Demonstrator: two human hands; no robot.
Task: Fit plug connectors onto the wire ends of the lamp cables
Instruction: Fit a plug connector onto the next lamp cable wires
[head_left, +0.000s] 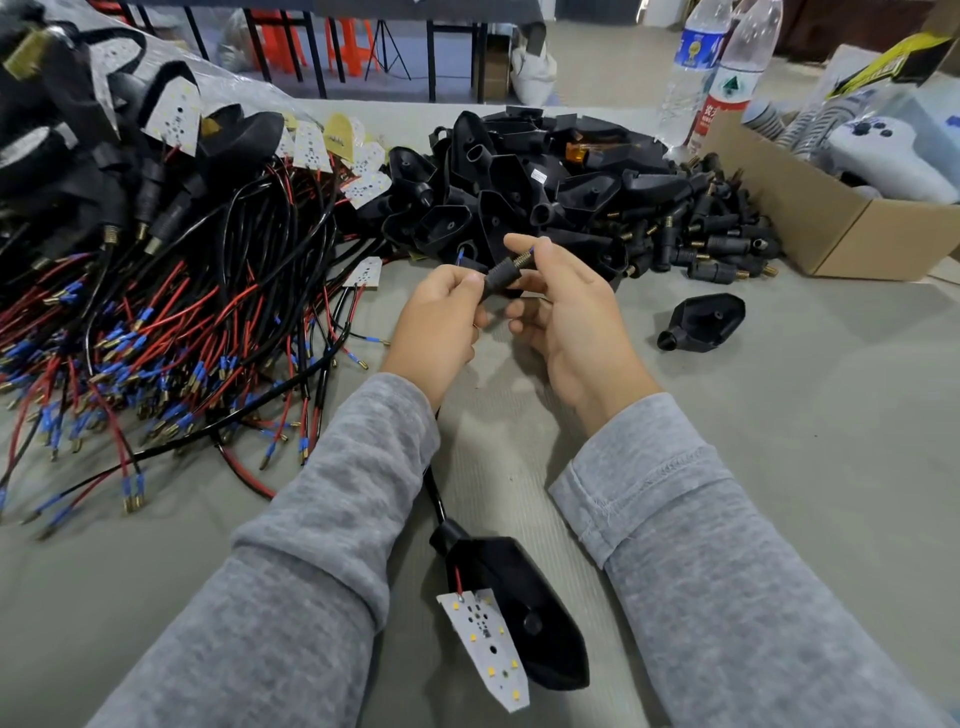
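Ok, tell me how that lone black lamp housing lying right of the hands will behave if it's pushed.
The lone housing looks like a hollow plastic shell, so it is probably light and stiff. It lies on a broad side on the grey table cover, so it would likely slide rather than roll. Its narrow spout end may make it pivot if pushed off-centre.

Setting reads to me as a small assembly workshop, piecework by hand. Evidence: the bench (779, 415), covered in grey cloth, carries bulk stock. I see a heap of red and black lamp cables (156, 322) with blue-sleeved ends toward its left edge, a mound of black lamp housings (519, 176) at the far side, loose plug connectors (717, 244) just beside it, and an open cardboard box (831, 228) at the right edge. Beyond the bench, orange stools (358, 47) on a bare floor.
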